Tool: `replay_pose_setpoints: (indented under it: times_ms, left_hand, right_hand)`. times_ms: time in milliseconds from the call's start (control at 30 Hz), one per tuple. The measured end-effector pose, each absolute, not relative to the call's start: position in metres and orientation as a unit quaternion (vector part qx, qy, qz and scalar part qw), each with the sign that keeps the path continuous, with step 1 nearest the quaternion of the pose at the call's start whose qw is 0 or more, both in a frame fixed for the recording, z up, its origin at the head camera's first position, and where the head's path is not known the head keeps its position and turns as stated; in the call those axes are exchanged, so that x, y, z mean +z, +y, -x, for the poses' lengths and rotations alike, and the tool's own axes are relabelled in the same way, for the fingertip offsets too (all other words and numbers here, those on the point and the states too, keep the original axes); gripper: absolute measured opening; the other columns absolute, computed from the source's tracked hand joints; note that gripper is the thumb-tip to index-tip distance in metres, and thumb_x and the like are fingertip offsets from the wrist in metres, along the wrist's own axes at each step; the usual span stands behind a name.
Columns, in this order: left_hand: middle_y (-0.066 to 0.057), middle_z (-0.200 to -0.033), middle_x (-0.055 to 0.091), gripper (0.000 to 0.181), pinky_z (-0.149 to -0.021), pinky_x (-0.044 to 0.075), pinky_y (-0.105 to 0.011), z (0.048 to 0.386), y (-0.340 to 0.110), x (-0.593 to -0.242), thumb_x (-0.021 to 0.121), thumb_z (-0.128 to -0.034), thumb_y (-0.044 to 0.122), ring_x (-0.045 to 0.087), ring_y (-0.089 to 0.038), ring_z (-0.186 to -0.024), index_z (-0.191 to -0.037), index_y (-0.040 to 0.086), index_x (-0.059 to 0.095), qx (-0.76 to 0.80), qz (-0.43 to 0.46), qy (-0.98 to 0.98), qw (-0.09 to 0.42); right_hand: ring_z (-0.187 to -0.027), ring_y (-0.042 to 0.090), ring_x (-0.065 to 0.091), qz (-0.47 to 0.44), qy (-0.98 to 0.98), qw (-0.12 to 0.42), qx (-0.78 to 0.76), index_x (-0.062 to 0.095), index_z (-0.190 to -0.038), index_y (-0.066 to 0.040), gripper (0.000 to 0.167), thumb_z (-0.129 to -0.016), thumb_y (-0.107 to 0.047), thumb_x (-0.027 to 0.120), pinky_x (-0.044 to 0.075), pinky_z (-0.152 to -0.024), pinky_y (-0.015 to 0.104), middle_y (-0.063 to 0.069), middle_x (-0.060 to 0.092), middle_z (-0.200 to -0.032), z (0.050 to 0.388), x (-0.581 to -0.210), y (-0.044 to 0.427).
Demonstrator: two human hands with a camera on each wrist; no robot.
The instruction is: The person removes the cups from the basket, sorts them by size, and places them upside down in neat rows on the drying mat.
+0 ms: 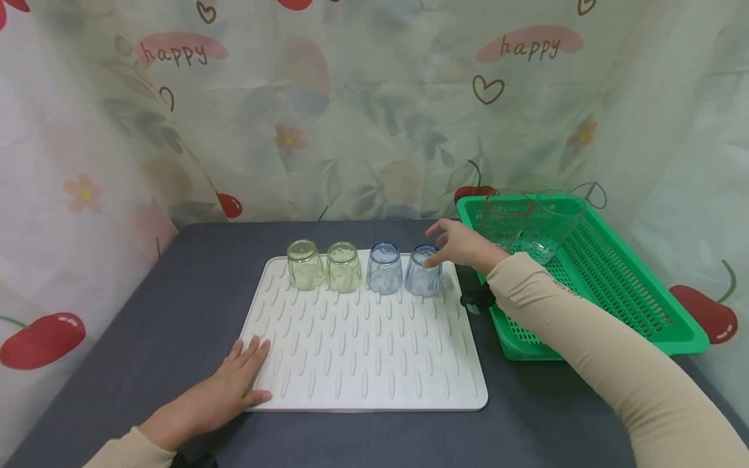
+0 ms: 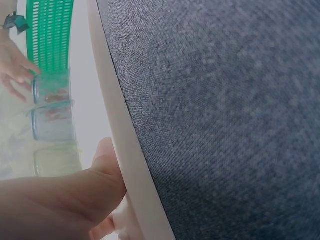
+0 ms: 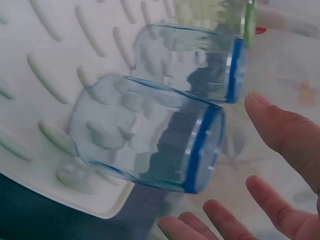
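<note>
My right hand [image 1: 462, 246] hovers at the rightmost blue glass [image 1: 424, 276], with its fingers spread. In the right wrist view, the thumb and fingers [image 3: 282, 200] stand apart from that glass. Left of it on the white ridged mat [image 1: 368, 351] is another blue glass [image 1: 384, 273], followed by two pale green glasses [image 1: 344, 270] [image 1: 305, 268]. All of them stand in a row along the far edge and look upside down. My left hand [image 1: 225, 390] rests on the mat's near left edge, its fingers straight.
To the right, a green perforated basket [image 1: 620, 292] holds clear glasses [image 1: 558, 224] at its far left; my right forearm crosses over its near side. A dark grey cloth [image 1: 193, 292] covers the table. A printed curtain [image 1: 374, 117] hangs behind and at both sides.
</note>
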State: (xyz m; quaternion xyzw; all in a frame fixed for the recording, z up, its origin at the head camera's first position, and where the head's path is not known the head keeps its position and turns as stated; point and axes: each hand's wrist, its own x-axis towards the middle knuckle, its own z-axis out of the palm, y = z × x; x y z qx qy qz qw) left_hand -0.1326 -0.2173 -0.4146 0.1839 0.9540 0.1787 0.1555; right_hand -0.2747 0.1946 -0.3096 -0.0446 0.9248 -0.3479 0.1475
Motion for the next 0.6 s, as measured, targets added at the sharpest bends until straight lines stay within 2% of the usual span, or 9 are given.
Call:
replay_pose_setpoints:
  times_ms: [233, 600]
  left_hand:
    - [-0.038, -0.152, 0.018, 0.089, -0.106, 0.017, -0.072, 0.133, -0.218, -0.417, 0.067, -0.0855, 0.040, 0.006, -0.061, -0.138, -0.148, -0.009, 0.027, 0.179, -0.191, 0.954, 0.144]
    - [-0.036, -0.154, 0.015, 0.089, -0.107, 0.014, -0.071, 0.133, -0.219, -0.418, 0.065, -0.0866, 0.042, 0.003, -0.059, -0.140, -0.149, -0.007, 0.025, 0.184, -0.187, 0.952, 0.160]
  right_hand:
    - [-0.131, 0.036, 0.045, 0.067, 0.917, 0.137, -0.368, 0.046, -0.138, -0.009, 0.060, -0.086, -0.018, 0.074, 0.043, -0.102, 0.051, 0.020, 0.046, -0.142, 0.269, -0.283, 0.205]
    - [-0.130, 0.031, 0.046, 0.079, 0.906, 0.070, -0.410, 0.047, -0.137, -0.014, 0.056, -0.090, -0.033, 0.070, 0.041, -0.103, 0.051, 0.012, 0.047, -0.142, 0.253, -0.247, 0.243]
